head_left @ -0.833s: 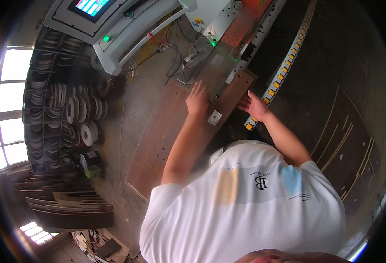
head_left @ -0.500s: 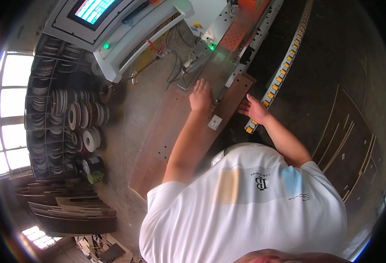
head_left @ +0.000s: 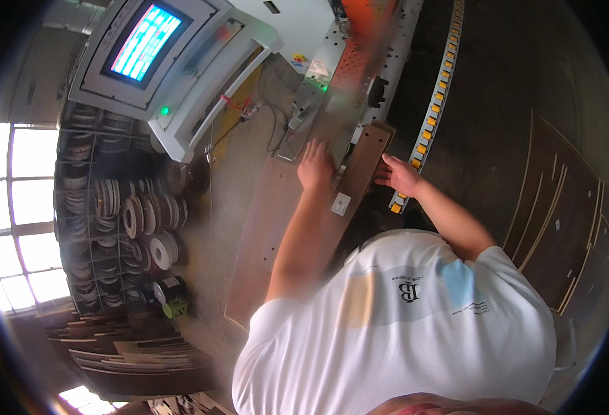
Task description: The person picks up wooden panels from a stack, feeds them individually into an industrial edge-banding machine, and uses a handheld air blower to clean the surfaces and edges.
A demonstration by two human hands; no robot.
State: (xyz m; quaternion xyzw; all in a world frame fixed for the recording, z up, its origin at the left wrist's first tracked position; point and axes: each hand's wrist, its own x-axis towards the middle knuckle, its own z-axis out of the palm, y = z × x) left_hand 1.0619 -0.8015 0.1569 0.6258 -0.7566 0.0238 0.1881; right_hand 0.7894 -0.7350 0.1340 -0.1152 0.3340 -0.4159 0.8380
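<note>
A narrow brown board (head_left: 365,160) with holes near its far end and a white label points toward the machine. Beside it, and partly under my left forearm, extends a larger brown panel (head_left: 263,242) with small holes. My left hand (head_left: 316,166) lies flat, palm down, at the far end of the larger panel, close to the machine bed. Along the narrow board's right edge, my right hand (head_left: 399,176) has its fingers stretched out against the side, not wrapped round it. Its fingertips are partly hidden.
A machine with a lit screen (head_left: 145,43) and a white rail (head_left: 232,93) stands ahead on the left. A roller track (head_left: 432,114) with yellow rollers runs along the right. Edge-band rolls (head_left: 153,216) fill a rack at left; flat brown panels (head_left: 550,214) lie at right.
The view has turned slightly, shifting the machine and rack in the picture. My right hand has come closer to the narrow board's edge. My left hand stays flat near the machine.
</note>
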